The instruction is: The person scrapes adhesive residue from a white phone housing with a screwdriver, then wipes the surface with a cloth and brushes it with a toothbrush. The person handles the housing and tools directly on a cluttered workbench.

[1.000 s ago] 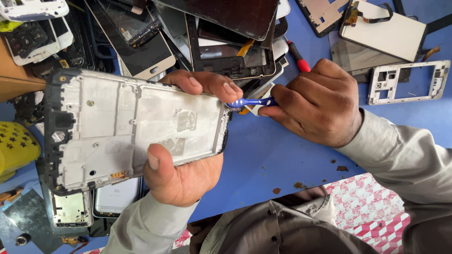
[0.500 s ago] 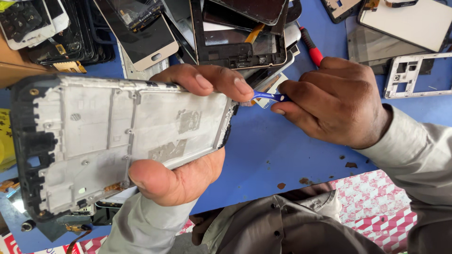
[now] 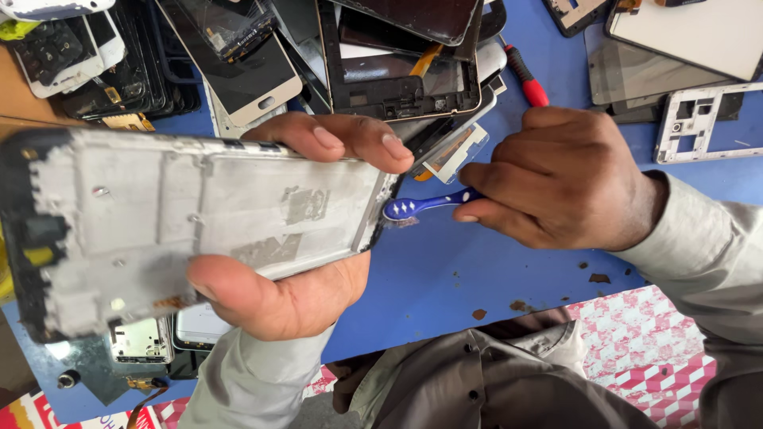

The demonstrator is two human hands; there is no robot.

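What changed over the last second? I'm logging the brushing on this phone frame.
The frame fills more of the view and sits further left. The brush head stays at the frame's right edge. Left hand still grips the frame, right hand still holds the brush. Nothing taken up or let go.

A silver-grey metal phone mid-frame [image 3: 207,222] with a black edge is showing dull grey patches of adhesive. At its three o'clock a blue toothbrush [image 3: 425,204] is showing white bristles. The worktop [image 3: 445,270] is showing plain blue, speckled with small brown flecks. At five o'clock a cloth [image 3: 644,334] is showing a pink-and-white checked pattern. At one o'clock a screwdriver [image 3: 524,75] is showing a red and black handle. Both sleeves are showing pale grey.
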